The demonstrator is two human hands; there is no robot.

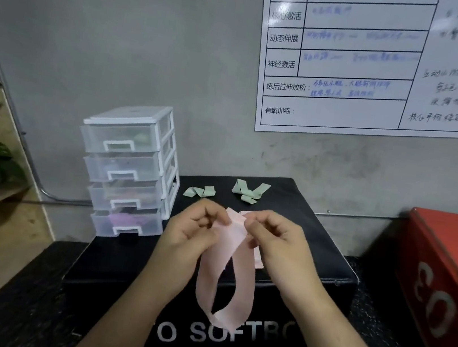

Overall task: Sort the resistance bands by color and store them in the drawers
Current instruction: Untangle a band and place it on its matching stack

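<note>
Left hand (193, 227) and right hand (274, 239) are pinching the pink band (240, 288) above the black box (315, 245), its loop dangling; folding it flat and small is looking advisable before approaching the far-left drawers (130, 170).

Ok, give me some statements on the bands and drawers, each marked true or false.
1. The left hand and the right hand both pinch the pink band. True.
2. Two green bands lie on the black box beyond the hands. True.
3. The pink band lies flat on the box. False: it hangs in a loop from the hands.
4. The drawer unit stands right of the hands. False: it stands to their left.
</note>
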